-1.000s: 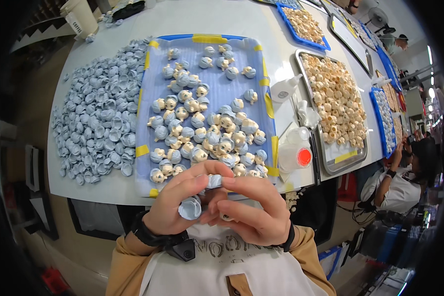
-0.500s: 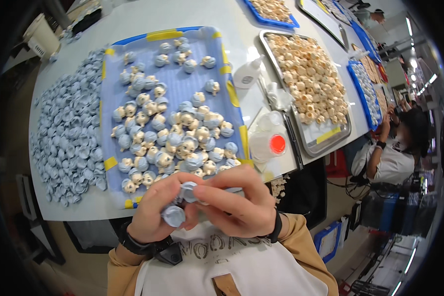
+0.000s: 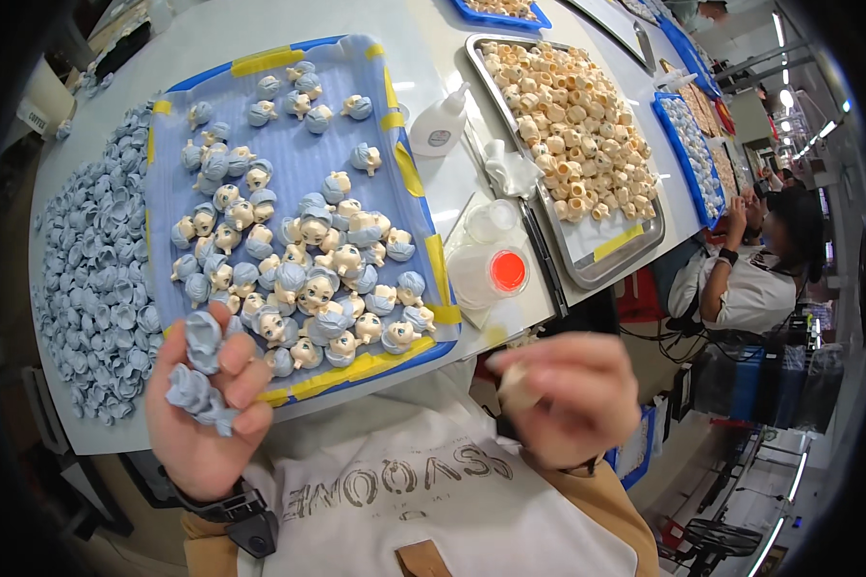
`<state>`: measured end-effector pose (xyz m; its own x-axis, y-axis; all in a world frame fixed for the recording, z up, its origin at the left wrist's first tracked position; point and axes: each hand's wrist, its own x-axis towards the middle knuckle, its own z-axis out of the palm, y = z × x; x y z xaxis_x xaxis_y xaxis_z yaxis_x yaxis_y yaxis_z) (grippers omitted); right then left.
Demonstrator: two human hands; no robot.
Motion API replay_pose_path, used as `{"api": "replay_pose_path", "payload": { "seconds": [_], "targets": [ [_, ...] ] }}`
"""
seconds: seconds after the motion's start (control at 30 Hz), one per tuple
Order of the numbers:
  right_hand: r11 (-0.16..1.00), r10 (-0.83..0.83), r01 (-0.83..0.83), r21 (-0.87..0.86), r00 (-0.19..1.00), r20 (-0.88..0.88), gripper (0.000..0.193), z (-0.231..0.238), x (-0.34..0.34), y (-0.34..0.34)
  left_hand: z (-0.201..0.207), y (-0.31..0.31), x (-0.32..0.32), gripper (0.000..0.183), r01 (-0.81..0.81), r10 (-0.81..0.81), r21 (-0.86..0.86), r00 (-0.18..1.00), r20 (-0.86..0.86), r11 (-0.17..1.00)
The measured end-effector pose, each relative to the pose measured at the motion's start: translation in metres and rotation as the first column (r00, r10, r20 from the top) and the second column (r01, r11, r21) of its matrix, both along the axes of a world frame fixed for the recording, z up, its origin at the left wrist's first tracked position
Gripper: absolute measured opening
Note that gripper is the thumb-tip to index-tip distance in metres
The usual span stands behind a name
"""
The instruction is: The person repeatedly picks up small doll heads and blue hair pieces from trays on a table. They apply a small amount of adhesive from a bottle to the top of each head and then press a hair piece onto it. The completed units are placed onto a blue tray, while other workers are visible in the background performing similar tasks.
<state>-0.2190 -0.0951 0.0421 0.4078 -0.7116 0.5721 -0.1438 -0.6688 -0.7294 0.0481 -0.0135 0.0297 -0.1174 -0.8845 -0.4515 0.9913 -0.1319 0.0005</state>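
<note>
My left hand [image 3: 197, 447] is closed around light-blue moulded doll-hair pieces: one hair piece [image 3: 203, 341] stands up at the fingertips, and another [image 3: 197, 396] lies across the fingers. It is just in front of the lined blue tray [image 3: 178, 125], which holds many small doll heads [image 3: 318, 288] with blue hair and painted faces. Off to the right, beyond the tray's near corner, my right hand [image 3: 587, 399] is smeared by motion. A cream doll-head piece [image 3: 518, 387] is pinched between its thumb and fingers; its details are blurred.
Loose blue hair pieces [image 3: 96, 288] are heaped left of the tray. On the right are a white squeeze bottle [image 3: 439, 125], a clear jar with a red-orange disc [image 3: 508, 271], and a metal tray [image 3: 573, 260] of cream pieces [image 3: 587, 135]. Another person [image 3: 741, 279] sits farther right.
My hands were together at the tray's near edge and have come apart. The left moved left with blue pieces; the right moved right and now pinches a cream piece. The view has shifted.
</note>
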Motion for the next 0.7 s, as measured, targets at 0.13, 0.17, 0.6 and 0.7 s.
{"api": "replay_pose_path", "payload": {
  "seconds": [0.13, 0.17, 0.6, 0.7],
  "targets": [
    [0.972, -0.235, 0.234, -0.022, 0.971, -0.041, 0.035, -0.01, -0.028, -0.019, 0.004, -0.003, 0.01, 0.041, -0.035, 0.032, 0.036, 0.996, 0.085, 0.999],
    [0.972, -0.236, 0.236, 0.001, 0.971, -0.049, 0.035, -0.014, -0.034, -0.023, 0.003, -0.003, 0.012, 0.042, -0.029, 0.029, 0.001, 0.996, 0.081, 1.0],
    [0.957, -0.287, 0.288, -0.016, 0.944, -0.164, 0.034, -0.032, -0.035, -0.042, -0.013, -0.002, 0.007, 0.039, 0.159, -0.126, -0.135, 0.966, 0.225, 0.978],
    [0.944, -0.319, 0.291, -0.156, 0.925, -0.207, 0.032, -0.035, -0.033, -0.046, -0.013, -0.001, 0.002, 0.038, 0.116, -0.102, -0.094, 0.985, 0.141, 0.989]
  ]
}}
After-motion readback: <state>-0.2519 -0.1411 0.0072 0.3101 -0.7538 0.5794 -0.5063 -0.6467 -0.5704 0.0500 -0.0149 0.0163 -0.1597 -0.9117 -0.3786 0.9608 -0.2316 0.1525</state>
